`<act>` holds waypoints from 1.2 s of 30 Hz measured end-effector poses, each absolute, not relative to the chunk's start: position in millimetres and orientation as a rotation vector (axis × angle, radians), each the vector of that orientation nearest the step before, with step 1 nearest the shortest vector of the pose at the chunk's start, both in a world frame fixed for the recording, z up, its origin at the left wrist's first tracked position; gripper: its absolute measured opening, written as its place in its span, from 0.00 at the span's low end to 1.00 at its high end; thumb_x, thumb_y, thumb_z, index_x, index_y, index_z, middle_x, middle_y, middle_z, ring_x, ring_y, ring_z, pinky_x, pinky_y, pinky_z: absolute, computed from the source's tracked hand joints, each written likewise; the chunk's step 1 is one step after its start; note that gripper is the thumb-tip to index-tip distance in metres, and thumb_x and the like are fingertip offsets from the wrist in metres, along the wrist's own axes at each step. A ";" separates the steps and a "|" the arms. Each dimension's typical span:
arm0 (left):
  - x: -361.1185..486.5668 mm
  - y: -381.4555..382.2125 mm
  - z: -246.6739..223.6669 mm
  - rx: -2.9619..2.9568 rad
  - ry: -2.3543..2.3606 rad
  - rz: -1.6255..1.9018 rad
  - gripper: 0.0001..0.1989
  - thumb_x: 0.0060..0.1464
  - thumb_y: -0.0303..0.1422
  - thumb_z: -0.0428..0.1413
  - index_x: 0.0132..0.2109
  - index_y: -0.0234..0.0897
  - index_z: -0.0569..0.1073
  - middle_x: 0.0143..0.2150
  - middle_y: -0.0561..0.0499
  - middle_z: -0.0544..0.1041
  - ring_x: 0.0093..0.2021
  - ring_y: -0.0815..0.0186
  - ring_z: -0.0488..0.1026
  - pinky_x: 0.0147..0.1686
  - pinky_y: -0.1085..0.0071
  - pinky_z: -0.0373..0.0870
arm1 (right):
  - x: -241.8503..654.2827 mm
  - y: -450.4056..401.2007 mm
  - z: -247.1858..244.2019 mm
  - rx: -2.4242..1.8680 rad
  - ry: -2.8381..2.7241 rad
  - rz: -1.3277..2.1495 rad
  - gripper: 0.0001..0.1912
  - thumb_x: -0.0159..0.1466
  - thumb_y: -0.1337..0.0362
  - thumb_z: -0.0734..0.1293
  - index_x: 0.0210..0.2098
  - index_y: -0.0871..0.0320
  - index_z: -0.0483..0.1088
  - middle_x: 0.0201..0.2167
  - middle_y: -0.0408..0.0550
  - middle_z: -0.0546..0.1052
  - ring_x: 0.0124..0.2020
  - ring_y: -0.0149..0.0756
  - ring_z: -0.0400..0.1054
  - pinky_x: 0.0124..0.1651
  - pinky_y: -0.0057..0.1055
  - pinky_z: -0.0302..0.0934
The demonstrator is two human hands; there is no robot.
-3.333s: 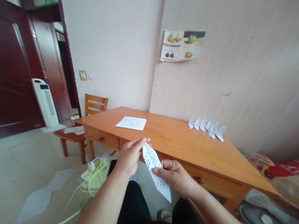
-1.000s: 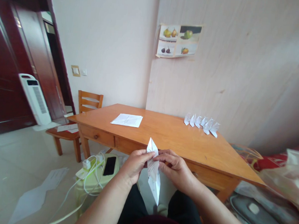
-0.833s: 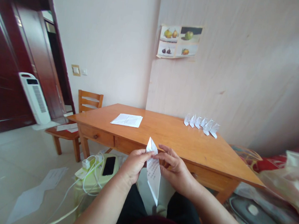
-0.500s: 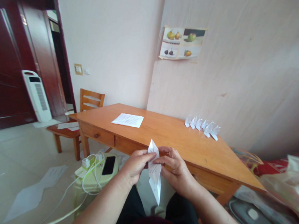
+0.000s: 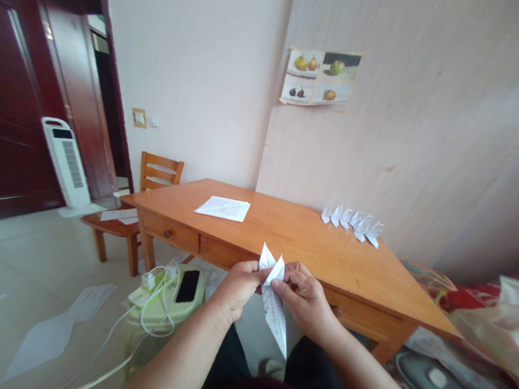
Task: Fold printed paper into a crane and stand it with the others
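Observation:
Between my hands, above my lap and in front of the table's near edge, is a folded piece of printed paper [image 5: 276, 319]. It is narrow, with two points at its top and one long point hanging down. My left hand [image 5: 240, 288] pinches its upper left side. My right hand [image 5: 302, 289] grips the upper right flap, thumb in front and fingers behind. Several small folded paper pieces [image 5: 359, 225] stand in a cluster at the table's far right. A stack of printed sheets [image 5: 223, 208] lies at the table's left.
The wooden table [image 5: 283, 232] has drawers at its front. To the left, a light green stool [image 5: 162, 312] holds a phone [image 5: 188, 286] and white charging cables [image 5: 157, 297]. Loose papers [image 5: 54, 331] lie on the floor. Bags [image 5: 486, 323] crowd the right side.
The folded paper now shows two points at its top instead of one, its right flap turned up. My right thumb has come onto the front of that flap. The view has shifted slightly.

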State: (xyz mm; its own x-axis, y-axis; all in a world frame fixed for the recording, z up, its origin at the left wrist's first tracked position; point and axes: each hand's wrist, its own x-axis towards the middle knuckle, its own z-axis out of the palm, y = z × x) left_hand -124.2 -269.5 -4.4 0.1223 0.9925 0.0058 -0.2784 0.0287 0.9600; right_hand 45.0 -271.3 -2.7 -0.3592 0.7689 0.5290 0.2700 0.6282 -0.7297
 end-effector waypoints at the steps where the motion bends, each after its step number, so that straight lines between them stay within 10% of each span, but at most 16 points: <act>1: -124.0 -270.1 -3.9 1.067 0.921 1.237 0.15 0.43 0.40 0.69 0.32 0.31 0.82 0.21 0.52 0.73 0.22 0.71 0.61 0.25 0.73 0.53 | 44.9 -270.8 -3.6 -0.830 -1.912 0.674 0.10 0.67 0.57 0.67 0.32 0.54 0.74 0.36 0.49 0.72 0.39 0.38 0.67 0.43 0.36 0.61; 11: -124.9 -274.2 0.7 1.224 0.984 1.269 0.12 0.47 0.39 0.66 0.32 0.33 0.82 0.22 0.52 0.72 0.24 0.69 0.61 0.27 0.72 0.55 | 41.7 -271.5 -8.5 -0.836 -1.831 0.688 0.11 0.66 0.54 0.68 0.35 0.52 0.78 0.44 0.51 0.74 0.48 0.43 0.67 0.51 0.39 0.61; 32: -133.2 -271.3 -3.5 1.154 0.705 1.251 0.13 0.56 0.38 0.57 0.30 0.33 0.77 0.27 0.50 0.72 0.30 0.66 0.66 0.33 0.70 0.63 | 43.2 -269.4 -13.7 -0.899 -1.541 1.144 0.14 0.61 0.53 0.72 0.34 0.59 0.73 0.26 0.44 0.74 0.27 0.32 0.64 0.32 0.29 0.58; 36: -140.4 -276.6 3.9 1.252 0.553 1.093 0.11 0.51 0.28 0.59 0.44 0.33 0.79 0.39 0.47 0.78 0.40 0.62 0.72 0.46 0.67 0.66 | 44.9 -268.3 -14.2 -0.902 -1.535 1.134 0.14 0.61 0.53 0.72 0.34 0.59 0.73 0.26 0.43 0.73 0.28 0.31 0.63 0.32 0.29 0.57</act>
